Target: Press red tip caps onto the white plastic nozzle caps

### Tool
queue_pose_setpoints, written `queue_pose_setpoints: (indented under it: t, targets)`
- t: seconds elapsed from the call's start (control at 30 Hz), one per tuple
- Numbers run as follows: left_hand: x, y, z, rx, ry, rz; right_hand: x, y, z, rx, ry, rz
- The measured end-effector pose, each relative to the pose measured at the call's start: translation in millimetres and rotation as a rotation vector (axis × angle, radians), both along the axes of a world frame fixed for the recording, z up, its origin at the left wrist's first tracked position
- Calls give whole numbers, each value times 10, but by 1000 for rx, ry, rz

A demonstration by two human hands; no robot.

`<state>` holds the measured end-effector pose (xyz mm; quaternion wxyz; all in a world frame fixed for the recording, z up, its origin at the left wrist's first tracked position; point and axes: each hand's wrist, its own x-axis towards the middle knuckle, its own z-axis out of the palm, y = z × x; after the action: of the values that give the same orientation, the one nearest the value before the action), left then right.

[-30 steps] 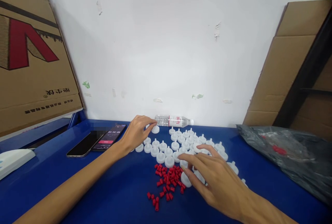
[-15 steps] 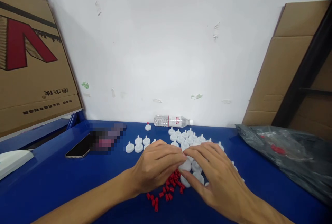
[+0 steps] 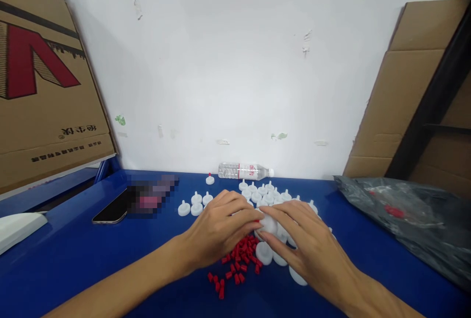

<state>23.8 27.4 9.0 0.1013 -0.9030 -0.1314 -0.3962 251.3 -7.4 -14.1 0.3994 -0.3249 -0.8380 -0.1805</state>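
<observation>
My right hand (image 3: 307, 239) grips a white nozzle cap (image 3: 270, 225) between thumb and fingers, its wide base to the right. My left hand (image 3: 221, 229) is closed in a pinch on a small red tip cap (image 3: 257, 221), of which only a sliver shows; the two hands meet here. Below them lies a pile of red tip caps (image 3: 245, 251), a few scattered toward the front. White nozzle caps (image 3: 264, 253) stand and lie around and behind my right hand, some hidden by it. Left of my left hand, several white caps (image 3: 196, 208) stand with spouts up.
One white cap with a red tip (image 3: 209, 179) stands near the wall, beside a clear plastic bottle (image 3: 245, 171) on its side. A phone (image 3: 110, 208) lies at left, a white object (image 3: 18, 229) beyond it. A dark plastic bag (image 3: 401, 220) covers the right side.
The white nozzle cap in my right hand has tilted and moved slightly right, and a bit of red now shows at my left fingertips. My left hand has risen slightly.
</observation>
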Motion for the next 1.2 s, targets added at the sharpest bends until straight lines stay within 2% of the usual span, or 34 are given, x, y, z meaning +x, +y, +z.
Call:
queue_pose_setpoints:
  t: [0.13,0.3,0.37,0.43,0.57,0.73,0.8,0.83,0.9,0.97,1.03,1.2]
  targets:
    - [-19,-7,25,64,83,45,2,-13,7,-28,-4,30]
    - [3,-14,6,159,116,119,0,-35,54,35,-9,64]
    - [12,-33,1,140,133,159,1,-40,75,69,-20,73]
    - [17,-65,8,30,147,153,-9,-42,90,104,-32,87]
    - [23,-122,36,-342,130,56,-51,-61,114,235,-53,80]
    - [17,-109,86,-818,-13,-83,48,-100,223,342,-167,-9]
    - [-10,-95,124,-947,-34,-151,162,-71,296,383,-167,-71]
    - [-26,-91,143,-934,-10,-158,221,-44,328,416,-131,-120]
    - [-50,-93,171,-761,128,-106,310,20,369,467,-83,-190]
    - [-55,-107,170,-534,299,-15,338,70,368,447,-79,-190]
    - [-46,-124,144,-404,414,64,309,85,336,402,-93,-148]
    - [-43,-129,91,-357,459,152,194,37,273,308,-120,-50]
